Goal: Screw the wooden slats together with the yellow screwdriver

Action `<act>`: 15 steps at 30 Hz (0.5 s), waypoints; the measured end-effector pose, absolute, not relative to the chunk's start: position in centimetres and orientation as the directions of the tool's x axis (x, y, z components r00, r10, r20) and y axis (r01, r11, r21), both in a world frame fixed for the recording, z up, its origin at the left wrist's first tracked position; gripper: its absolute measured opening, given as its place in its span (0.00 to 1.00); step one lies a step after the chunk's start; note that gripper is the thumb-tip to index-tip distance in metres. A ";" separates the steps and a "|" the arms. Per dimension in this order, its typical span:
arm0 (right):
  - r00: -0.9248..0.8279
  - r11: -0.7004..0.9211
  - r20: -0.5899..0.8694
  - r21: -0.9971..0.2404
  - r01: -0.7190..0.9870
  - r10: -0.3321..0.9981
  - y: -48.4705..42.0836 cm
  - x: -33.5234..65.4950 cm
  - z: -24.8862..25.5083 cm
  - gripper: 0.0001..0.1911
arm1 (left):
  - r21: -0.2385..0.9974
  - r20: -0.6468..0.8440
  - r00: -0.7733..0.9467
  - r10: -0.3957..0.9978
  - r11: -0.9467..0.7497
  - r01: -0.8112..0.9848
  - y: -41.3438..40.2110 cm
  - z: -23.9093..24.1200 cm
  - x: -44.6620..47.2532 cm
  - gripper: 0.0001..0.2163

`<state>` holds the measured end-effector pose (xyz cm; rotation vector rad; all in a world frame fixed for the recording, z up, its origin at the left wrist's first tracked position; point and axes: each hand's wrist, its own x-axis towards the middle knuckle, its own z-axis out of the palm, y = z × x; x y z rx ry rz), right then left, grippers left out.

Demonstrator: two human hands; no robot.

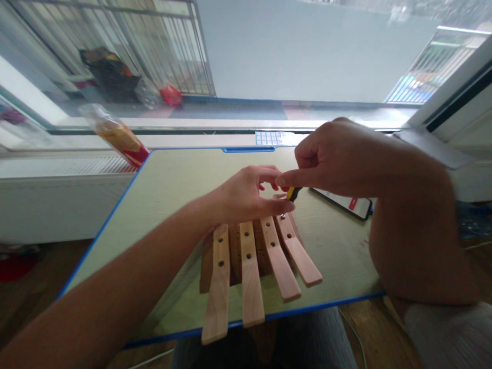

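Note:
My right hand [326, 159] is closed over the top of a short yellow-and-black screwdriver [293, 194], held upright near the far end of the rightmost wooden slat. My left hand [257, 192] reaches in from the left, thumb and fingertips curled about the lower part of the same screwdriver. Its tip is hidden by my left thumb. Four-sided wooden slats, several in a row, lie on a brown wooden board [236, 261]: a left slat [219, 292], a second slat [251, 287], a third slat [282, 266] and the rightmost slat [303, 259]. Dark holes show in them; a shiny screw head [283, 217] sits in the rightmost.
The small table [177, 179] has a blue edge, and the slats' near ends overhang it. A phone [351, 202] lies right of the board, partly behind my right arm. A bottle [119, 136] leans at the table's left, by the window.

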<state>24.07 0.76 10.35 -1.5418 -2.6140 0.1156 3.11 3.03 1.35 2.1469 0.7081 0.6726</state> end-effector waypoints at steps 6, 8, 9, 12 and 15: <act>-0.486 0.488 0.049 -0.115 0.865 0.873 0.9 23.8 10.3 0.29 | 0.814 0.258 0.680 0.687 -0.533 0.229 3.0 1.4 3.2 0.13; -0.491 0.490 0.021 -0.115 0.864 0.871 0.8 23.8 10.4 0.27 | 0.823 0.254 0.684 0.684 -0.524 0.218 3.1 1.3 3.2 0.12; -0.497 0.496 0.024 -0.123 0.860 0.867 0.7 23.9 10.5 0.26 | 0.827 0.252 0.685 0.683 -0.519 0.214 3.1 1.3 3.2 0.11; -0.556 0.562 0.085 -0.177 0.808 0.827 0.2 24.3 11.0 0.19 | 0.827 0.252 0.696 0.673 -0.523 0.206 3.2 1.3 3.0 0.10; -0.658 0.649 0.073 -0.276 0.709 0.750 -0.3 24.8 11.6 0.15 | 0.816 0.244 0.714 0.656 -0.537 0.214 3.1 1.3 2.9 0.10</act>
